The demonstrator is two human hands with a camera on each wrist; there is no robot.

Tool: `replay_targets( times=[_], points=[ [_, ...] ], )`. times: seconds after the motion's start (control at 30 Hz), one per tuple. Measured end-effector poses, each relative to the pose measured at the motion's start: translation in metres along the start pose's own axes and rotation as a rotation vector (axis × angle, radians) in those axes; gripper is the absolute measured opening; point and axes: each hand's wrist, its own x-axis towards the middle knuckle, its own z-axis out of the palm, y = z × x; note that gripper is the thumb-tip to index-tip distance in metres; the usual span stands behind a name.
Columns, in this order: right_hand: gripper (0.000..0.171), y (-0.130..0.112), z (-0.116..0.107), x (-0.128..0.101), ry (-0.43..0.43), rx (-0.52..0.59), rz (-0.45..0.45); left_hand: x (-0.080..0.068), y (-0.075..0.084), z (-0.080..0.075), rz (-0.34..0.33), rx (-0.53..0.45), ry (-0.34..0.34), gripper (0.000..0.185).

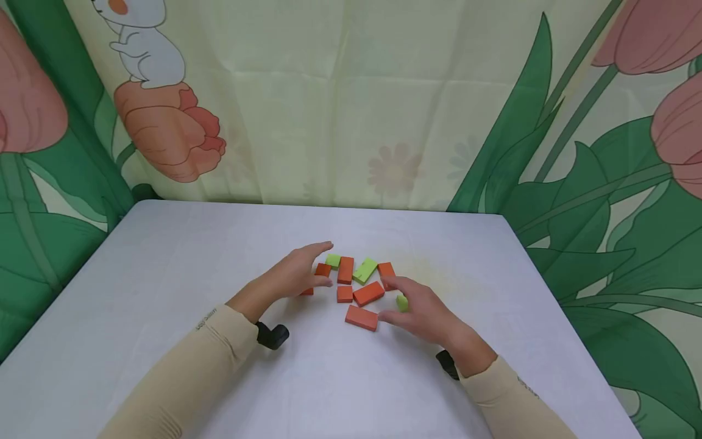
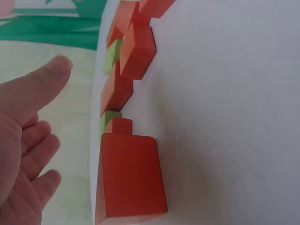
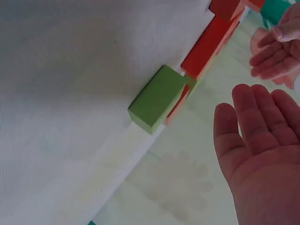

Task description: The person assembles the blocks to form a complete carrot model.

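Several orange and green wooden blocks lie scattered on a white table. My left hand [image 1: 290, 273] hovers at the cluster's left side, thumb and fingers spread, holding nothing. An orange block [image 1: 322, 269] sits between its thumb and fingers in the head view, and another orange block [image 2: 132, 176] looms close in the left wrist view. On the cluster's right, my right hand [image 1: 422, 310] is also empty with its fingers extended. Beside it lies a green block [image 1: 402, 303], partly covered by the hand. An orange block [image 1: 361, 318] lies nearest me, just left of the right thumb.
Between the hands are an upright-pointing orange block [image 1: 346, 270], a slanted green block [image 1: 365, 271] and a tilted orange block [image 1: 369, 294]. The white tabletop [image 1: 219, 238] ends at a printed curtain [image 1: 340, 122] behind. Black wrist cameras [image 1: 272, 336] sit under the wrists.
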Motion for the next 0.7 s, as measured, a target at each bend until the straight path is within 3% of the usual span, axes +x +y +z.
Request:
replay_targets(
  times=[0.23,0.47,0.7],
  points=[
    [0.043,-0.003,0.015,0.007,-0.108,0.038,-0.029,0.026,-0.001,0.007,-0.004,-0.023,-0.081,0.073],
    [0.044,-0.006,0.022,0.008,-0.212,-0.018,-0.052,0.047,0.006,0.014,-0.029,-0.041,-0.167,0.067],
    [0.042,-0.009,0.019,-0.001,-0.248,-0.059,-0.071,0.059,0.007,0.021,-0.041,-0.014,-0.184,0.066]
  ],
)
